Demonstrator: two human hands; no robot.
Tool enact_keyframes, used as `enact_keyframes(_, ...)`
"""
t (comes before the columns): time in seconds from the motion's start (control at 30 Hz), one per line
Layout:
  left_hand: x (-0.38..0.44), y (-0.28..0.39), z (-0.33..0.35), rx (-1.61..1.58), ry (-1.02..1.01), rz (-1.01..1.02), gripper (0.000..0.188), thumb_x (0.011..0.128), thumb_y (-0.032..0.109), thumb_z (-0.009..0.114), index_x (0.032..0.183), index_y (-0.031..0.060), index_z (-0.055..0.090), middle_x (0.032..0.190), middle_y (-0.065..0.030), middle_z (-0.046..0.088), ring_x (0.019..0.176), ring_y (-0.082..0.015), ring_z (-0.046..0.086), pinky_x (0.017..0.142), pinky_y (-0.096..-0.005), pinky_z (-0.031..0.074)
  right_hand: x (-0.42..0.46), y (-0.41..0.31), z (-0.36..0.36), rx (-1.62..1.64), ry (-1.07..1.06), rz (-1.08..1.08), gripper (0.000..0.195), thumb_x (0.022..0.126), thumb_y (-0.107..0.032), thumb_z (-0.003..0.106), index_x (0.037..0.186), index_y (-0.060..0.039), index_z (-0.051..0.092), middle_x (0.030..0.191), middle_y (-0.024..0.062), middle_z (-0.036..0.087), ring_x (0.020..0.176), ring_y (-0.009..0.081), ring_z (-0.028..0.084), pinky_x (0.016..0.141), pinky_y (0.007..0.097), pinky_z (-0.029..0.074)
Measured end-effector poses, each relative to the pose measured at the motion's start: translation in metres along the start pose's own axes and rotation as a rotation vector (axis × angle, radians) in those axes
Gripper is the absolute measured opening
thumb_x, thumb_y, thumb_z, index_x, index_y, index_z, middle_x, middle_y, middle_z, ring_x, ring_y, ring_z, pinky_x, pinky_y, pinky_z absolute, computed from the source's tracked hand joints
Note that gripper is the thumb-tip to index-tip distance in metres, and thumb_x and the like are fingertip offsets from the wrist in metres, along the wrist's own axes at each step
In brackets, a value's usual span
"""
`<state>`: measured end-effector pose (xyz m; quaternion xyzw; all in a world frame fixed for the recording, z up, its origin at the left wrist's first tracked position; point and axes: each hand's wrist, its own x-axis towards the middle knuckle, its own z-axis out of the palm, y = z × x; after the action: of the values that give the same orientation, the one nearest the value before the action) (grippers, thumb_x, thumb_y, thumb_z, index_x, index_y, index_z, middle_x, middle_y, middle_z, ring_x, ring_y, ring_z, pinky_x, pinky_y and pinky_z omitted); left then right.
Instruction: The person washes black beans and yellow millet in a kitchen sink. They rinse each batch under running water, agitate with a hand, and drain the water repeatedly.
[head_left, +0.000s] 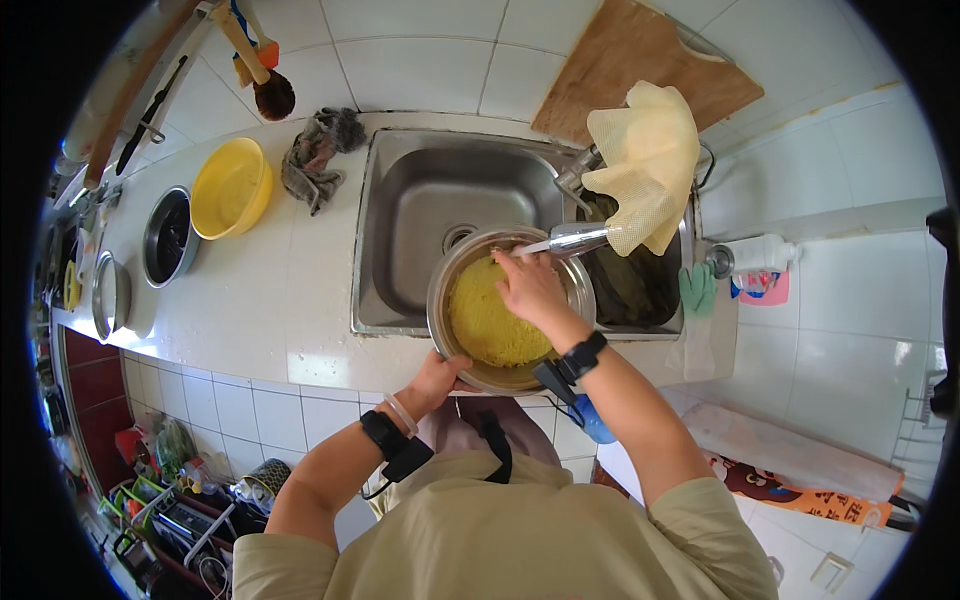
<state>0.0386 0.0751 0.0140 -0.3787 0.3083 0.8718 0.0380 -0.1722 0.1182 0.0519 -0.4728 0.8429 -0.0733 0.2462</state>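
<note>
A round stainless steel bowl (437, 300) stands over the front edge of the sink, with fine yellow grain (495, 322), possibly millet, in it. My left hand (437, 381) grips the bowl's near left rim, thumb on top. Inside the bowl's far right part is my right hand (534, 291), fingers apart over the grain, with no object seen in it; its fingertips are partly hidden. A stream of water runs from the chrome faucet spout (581, 240) by those fingers. Cream mesh cloth (649, 165) drapes over the faucet.
Left is a steel sink basin (465, 180); the right basin (630, 292) holds long dark leaves. A yellow plastic basin (231, 187), a dark-filled bowl (171, 236) and a grey rag (315, 157) lie on the counter. A wooden board (600, 67) leans behind; a green glove (697, 289) lies right.
</note>
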Motion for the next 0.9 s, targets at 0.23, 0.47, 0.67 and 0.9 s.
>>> enact_keyframes(0.23,0.002,-0.003,-0.005,-0.019,0.001,0.004,0.038,0.082,0.002,0.047,0.12,-0.0017,0.044,0.104,-0.0165,0.059,0.086,-0.0293,0.064,0.068,-0.0409,0.058,-0.035,-0.02,0.025,-0.111,-0.291,-0.146,0.044,0.082,-0.039,0.055,0.123,-0.0219,0.054,0.137,0.011,0.039,0.127,0.0407,0.031,0.096,0.0565,0.035)
enact_keyframes(0.47,0.001,0.0,0.0,-0.005,-0.011,0.013,0.037,0.082,0.002,0.047,0.119,-0.0018,0.044,0.104,-0.0162,0.059,0.084,-0.0295,0.064,0.067,-0.0413,0.058,-0.068,0.02,0.026,0.05,-0.775,-0.177,0.037,0.077,-0.012,0.054,0.114,-0.0181,0.061,0.115,0.012,0.055,0.102,0.0376,0.051,0.088,0.0412,0.041)
enact_keyframes(0.67,-0.004,-0.001,-0.001,-0.002,0.001,0.019,0.036,0.083,0.002,0.046,0.119,-0.0028,0.044,0.105,-0.0162,0.059,0.084,-0.0298,0.064,0.067,-0.041,0.058,-0.047,0.016,0.052,0.061,-0.217,-0.324,0.038,0.075,-0.004,0.049,0.109,-0.0144,0.063,0.105,0.0158,0.057,0.1,0.0382,0.05,0.088,0.0418,0.042)
enact_keyframes(0.9,-0.002,0.007,0.002,-0.019,-0.013,0.0,0.035,0.084,0.003,0.046,0.119,-0.0029,0.045,0.107,-0.0158,0.058,0.086,-0.0286,0.064,0.068,-0.0389,0.057,-0.013,0.028,-0.002,0.239,0.03,-0.166,0.041,0.076,-0.007,0.055,0.117,-0.003,0.054,0.117,0.0198,0.052,0.107,0.0376,0.049,0.09,0.0414,0.042)
